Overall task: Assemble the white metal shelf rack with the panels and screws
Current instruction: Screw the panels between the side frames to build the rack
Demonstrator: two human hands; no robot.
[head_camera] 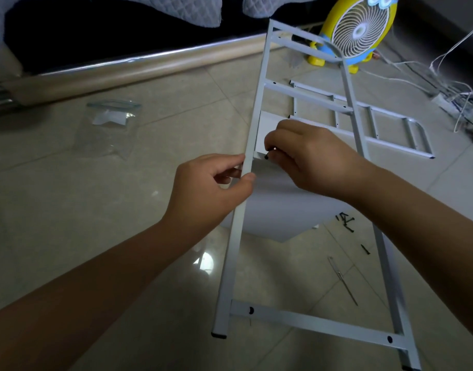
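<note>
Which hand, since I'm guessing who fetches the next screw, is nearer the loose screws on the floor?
Right. The right hand pinches a screw at the panel, up-picture of the loose screws; the left hand holds the frame rail, farther off beyond the panel.

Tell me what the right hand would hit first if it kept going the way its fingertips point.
Probably the side frame's left upright: the right hand, pinching a black screw at the shelf panel's corner, points left at it. Depth is hard to judge.
</note>
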